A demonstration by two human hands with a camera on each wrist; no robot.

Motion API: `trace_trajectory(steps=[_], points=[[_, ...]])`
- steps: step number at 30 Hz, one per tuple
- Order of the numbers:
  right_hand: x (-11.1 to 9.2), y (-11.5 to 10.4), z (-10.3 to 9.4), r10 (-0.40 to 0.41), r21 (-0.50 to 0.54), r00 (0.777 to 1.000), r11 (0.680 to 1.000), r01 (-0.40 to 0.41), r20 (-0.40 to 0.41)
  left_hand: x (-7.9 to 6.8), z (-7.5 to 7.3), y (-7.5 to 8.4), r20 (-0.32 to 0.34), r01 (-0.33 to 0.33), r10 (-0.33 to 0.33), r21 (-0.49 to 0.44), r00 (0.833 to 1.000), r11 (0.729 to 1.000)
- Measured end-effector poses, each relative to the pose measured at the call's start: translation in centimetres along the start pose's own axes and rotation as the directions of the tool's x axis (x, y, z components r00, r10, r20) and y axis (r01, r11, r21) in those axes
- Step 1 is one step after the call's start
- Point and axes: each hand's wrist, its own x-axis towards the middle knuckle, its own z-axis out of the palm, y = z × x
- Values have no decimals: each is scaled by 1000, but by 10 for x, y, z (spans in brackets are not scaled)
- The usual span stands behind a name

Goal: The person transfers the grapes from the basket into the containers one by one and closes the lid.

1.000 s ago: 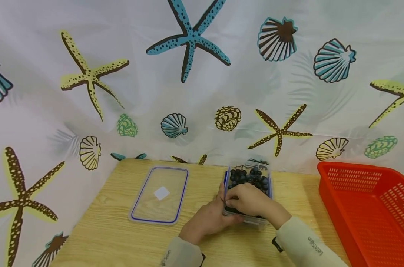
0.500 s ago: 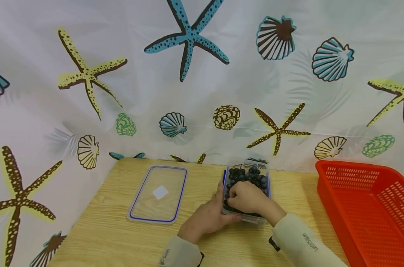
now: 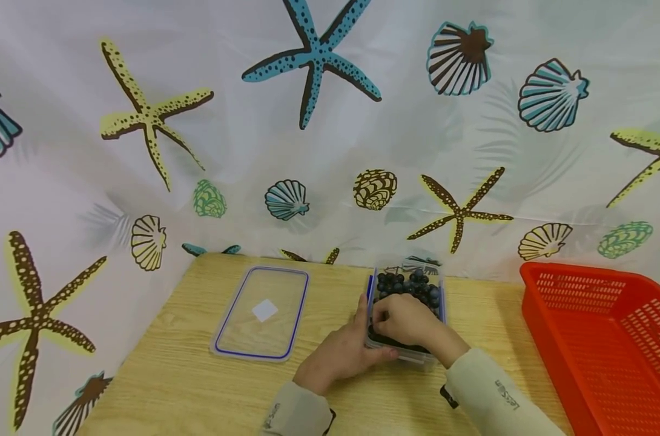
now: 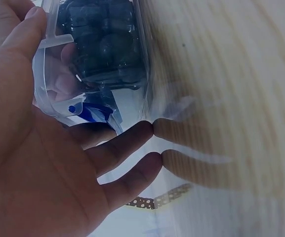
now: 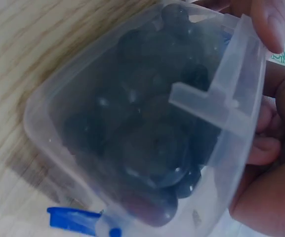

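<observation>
I'd go gently so no grapes [image 3: 399, 286] squash. Left hand [image 3: 343, 351], fingers pretty straight, braces the near-left of the tub [image 3: 417, 357], which should stop sliding imo. Right hand [image 3: 406, 318] is curled inside, can't tell if it's pinching anything; most visible grapes sit just beyond it, far side.

In the head view's lower centre, a container [image 3: 417, 356] of grapes [image 3: 417, 283] stands on the bench [image 3: 183, 387], left hand [image 3: 341, 354] beside it, right hand [image 3: 409, 321] over it; lid [image 3: 264, 287] left, basket [image 3: 586, 270] lower right, cloth [image 3: 226, 139] behind.
</observation>
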Motion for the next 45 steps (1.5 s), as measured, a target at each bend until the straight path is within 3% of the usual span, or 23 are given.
trace_trajectory(steps=[11,18,23,29,35,38,41,45], points=[[-5,-8,0,-70,-191,997,979,75,35,0,-2,1,-10,-1,1,1,1000,1000],[-6,-5,3,-106,-196,993,974,115,57,-2,0,1,-6,14,-14,-3,1000,1000],[-7,-4,13,-52,-213,998,976,43,-33,-2,2,-1,-8,11,-11,9,1000,1000],[-8,-1,16,-34,-248,985,969,-9,-167,1,3,-2,-22,-1,1,18,1000,1000],[-8,2,8,-47,-87,994,995,38,-102,2,1,-3,-11,28,-28,-21,1000,999],[-11,2,1,-52,-7,993,999,52,-107,2,1,-3,-4,24,-24,-19,1000,1000],[-16,2,-8,-8,73,987,997,20,-159,2,0,-4,-7,14,-14,-17,1000,1000],[-28,5,-19,61,179,958,984,-11,-281,3,-1,-6,-21,-12,11,-41,1000,999]])
